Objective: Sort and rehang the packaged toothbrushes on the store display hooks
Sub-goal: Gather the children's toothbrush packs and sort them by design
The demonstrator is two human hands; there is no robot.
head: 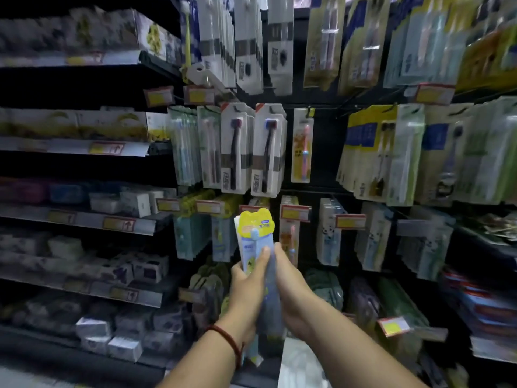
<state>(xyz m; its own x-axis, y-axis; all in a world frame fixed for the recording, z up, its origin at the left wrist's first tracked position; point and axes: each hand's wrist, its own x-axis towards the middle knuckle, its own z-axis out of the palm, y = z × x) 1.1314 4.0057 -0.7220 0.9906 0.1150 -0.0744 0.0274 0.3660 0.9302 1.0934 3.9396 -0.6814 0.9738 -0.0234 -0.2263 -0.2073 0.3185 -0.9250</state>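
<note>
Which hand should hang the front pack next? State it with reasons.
Right, probably. The left hand wraps the stack of toothbrush packs from the left and seems to carry it; the right hand holds just its right edge, thumb up the front, so it could draw one pack off.

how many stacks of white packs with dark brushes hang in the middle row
2: a left stack and a right stack side by side, just left of the lone pink brush pack. Each has more packs behind its front one.

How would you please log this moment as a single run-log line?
left hand: grips yellow-topped toothbrush packs | right hand: grips same packs | packs: upright, not yet hung
</note>
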